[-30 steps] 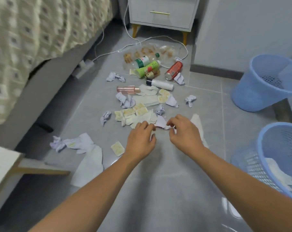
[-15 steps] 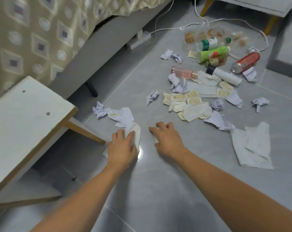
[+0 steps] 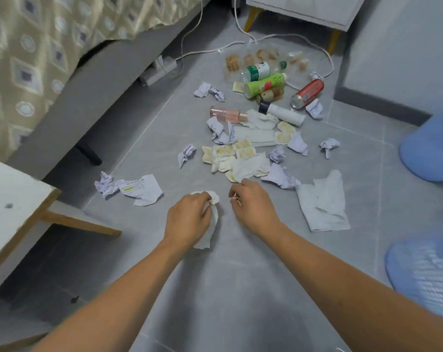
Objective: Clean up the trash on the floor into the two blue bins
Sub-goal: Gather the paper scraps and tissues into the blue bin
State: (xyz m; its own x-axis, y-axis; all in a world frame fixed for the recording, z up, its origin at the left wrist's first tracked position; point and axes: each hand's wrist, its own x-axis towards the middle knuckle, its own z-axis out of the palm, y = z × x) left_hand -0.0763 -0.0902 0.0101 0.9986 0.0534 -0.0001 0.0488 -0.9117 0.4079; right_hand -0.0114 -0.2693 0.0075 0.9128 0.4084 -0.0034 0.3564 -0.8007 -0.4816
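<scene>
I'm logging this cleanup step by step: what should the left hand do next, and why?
Probably lift and carry its load rightward to a blue bin. The left hand is already closed on a white tissue, while the right hand pinches something too small to identify, and most trash still lies on the floor.

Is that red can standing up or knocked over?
Knocked over: the red can lies on its side on the floor, open end facing the camera.

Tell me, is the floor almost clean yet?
Not yet. Nothing looks done from here: what's inside the two blue bins can't be seen. In hand: the left hand is grabbing a tissue; the right hand pinches something too small to make out. Left: the bottles, a can and lots of crumpled paper.
</scene>
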